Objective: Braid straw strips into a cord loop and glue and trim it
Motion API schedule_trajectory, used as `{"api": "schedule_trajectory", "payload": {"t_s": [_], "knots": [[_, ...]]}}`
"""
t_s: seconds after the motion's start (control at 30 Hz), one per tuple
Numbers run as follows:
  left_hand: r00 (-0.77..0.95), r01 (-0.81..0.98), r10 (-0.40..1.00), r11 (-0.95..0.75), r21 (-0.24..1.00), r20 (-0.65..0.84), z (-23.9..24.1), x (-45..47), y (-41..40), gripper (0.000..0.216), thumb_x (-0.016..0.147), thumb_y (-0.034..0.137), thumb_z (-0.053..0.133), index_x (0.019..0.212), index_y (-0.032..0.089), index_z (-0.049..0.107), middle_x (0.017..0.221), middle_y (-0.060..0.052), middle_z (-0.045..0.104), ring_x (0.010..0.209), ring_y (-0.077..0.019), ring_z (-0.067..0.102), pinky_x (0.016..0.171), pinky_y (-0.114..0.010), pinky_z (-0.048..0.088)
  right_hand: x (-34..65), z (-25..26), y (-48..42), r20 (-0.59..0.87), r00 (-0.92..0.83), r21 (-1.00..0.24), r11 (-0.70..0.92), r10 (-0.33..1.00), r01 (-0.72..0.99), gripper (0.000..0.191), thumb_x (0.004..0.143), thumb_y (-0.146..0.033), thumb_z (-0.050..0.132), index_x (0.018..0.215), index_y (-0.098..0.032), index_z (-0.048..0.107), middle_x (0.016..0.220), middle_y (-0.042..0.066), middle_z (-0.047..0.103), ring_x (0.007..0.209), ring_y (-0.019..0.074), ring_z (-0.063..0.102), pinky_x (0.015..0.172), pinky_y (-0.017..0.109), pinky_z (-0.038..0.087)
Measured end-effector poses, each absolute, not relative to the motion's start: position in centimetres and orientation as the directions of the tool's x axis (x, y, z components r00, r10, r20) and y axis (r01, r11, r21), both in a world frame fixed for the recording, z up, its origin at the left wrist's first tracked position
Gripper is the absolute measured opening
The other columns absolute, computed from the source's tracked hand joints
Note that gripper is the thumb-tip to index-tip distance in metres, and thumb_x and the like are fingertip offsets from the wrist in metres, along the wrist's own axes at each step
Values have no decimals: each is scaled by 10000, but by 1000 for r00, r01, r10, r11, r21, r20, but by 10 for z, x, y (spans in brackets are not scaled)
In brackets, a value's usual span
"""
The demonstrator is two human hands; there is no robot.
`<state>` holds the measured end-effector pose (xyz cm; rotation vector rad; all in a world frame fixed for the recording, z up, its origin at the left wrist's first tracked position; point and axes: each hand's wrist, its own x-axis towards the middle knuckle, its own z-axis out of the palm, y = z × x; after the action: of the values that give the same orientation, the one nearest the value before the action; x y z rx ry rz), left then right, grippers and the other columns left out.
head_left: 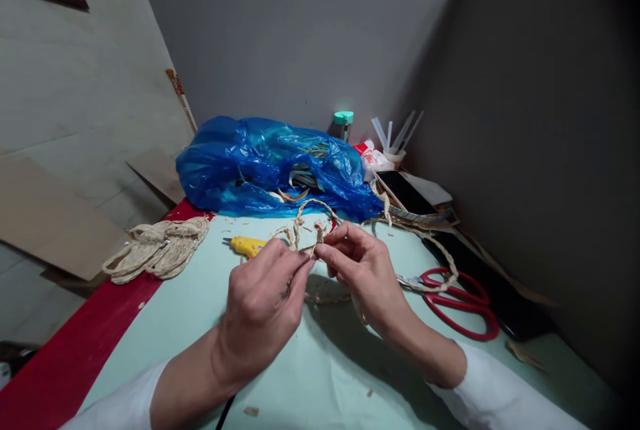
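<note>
My left hand [263, 303] and my right hand [363, 270] meet over the pale green mat [210, 310]. Both pinch a braided straw cord [310, 217] between thumb and fingertips. The cord loops up behind my fingers, and a braided cord also trails right across the mat toward the red-handled scissors [463, 303]. Just beyond my left fingers lies a yellow glue gun [246, 245], partly hidden by the hand.
A blue plastic bag [270, 167] with straw strips sits at the back. A bundle of straw rope [157, 250] lies on the red table edge at left. A phone [405, 191], a cup of glue sticks [395, 143] and a teal-capped bottle [343, 125] stand at the back right, near the grey wall.
</note>
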<state>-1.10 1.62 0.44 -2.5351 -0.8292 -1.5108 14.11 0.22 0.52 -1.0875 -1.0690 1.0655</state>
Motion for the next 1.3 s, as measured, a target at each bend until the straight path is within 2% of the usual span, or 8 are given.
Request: {"api": "schedule_trajectory", "payload": {"t_s": [0.17, 0.33, 0.5, 0.6, 0.67, 0.77, 0.93, 1.3], "knots": [[498, 501, 262, -865, -28, 827, -1, -8, 14, 127, 832, -16, 603, 886, 45, 701, 638, -66, 624, 571, -159, 567, 543, -278, 456, 138, 5, 0, -86, 56, -912, -56, 995, -406, 310, 703, -339, 806, 746, -187, 540, 604, -49, 569, 488, 45, 419, 434, 157, 254], [590, 508, 228, -850, -137, 775, -13, -4, 17, 221, 871, -12, 514, 997, 5, 694, 676, -96, 673, 600, -197, 636, 560, -305, 514, 139, 2, 4, -93, 105, -920, -45, 990, -388, 347, 684, -380, 808, 754, -181, 533, 637, -31, 591, 477, 47, 370, 430, 169, 253], [504, 373, 510, -856, 357, 696, -2, -7, 11, 184, 907, 111, 568, 1004, 117, 725, 784, -85, 732, 688, -170, 691, 673, -270, 557, 146, 0, 10, 3, 180, -958, 54, 984, -281, 323, 751, -403, 759, 782, -194, 514, 623, -55, 555, 469, 56, 325, 445, 191, 250], [311, 271, 780, -620, 736, 543, 14, -10, 10, 157, 920, 190, 583, 955, 185, 736, 724, -9, 702, 515, -101, 611, 574, -231, 527, 149, -3, 12, 60, 185, -970, 101, 981, -220, 269, 797, -386, 726, 794, -196, 537, 647, -40, 585, 478, 68, 344, 448, 211, 242], [191, 188, 897, -431, 882, 398, 22, -10, 14, 147, 903, 229, 611, 994, 198, 722, 828, -13, 718, 608, -108, 647, 613, -225, 532, 148, -4, 11, 97, 187, -977, 129, 978, -167, 231, 825, -373, 706, 812, -198, 556, 673, -31, 599, 491, 77, 360, 453, 225, 237], [245, 106, 935, -288, 952, 255, 24, -8, 24, 156, 864, 241, 647, 996, 183, 707, 1030, -52, 721, 955, -180, 670, 826, -268, 523, 141, -4, 6, 174, 151, -981, 184, 973, -55, 179, 889, -340, 641, 815, -199, 559, 722, -23, 597, 547, 89, 421, 495, 233, 290], [306, 74, 933, -220, 973, 188, 20, -10, 33, 223, 858, 285, 641, 667, 170, 646, 734, -14, 669, 778, -171, 629, 758, -276, 481, 128, -3, -8, 231, -17, -972, 229, 973, -55, 172, 964, -335, 551, 852, -210, 514, 767, -25, 584, 706, 107, 531, 636, 233, 390], [255, 287, 942, -288, 914, 217, 17, -11, 33, 170, 951, 299, 473, 803, 218, 484, 694, 41, 516, 637, -131, 470, 616, -258, 376, 134, -5, -10, 299, -230, -925, 341, 926, 169, 106, 1013, -296, 448, 971, -214, 501, 857, 4, 592, 795, 134, 568, 753, 285, 428]]}}
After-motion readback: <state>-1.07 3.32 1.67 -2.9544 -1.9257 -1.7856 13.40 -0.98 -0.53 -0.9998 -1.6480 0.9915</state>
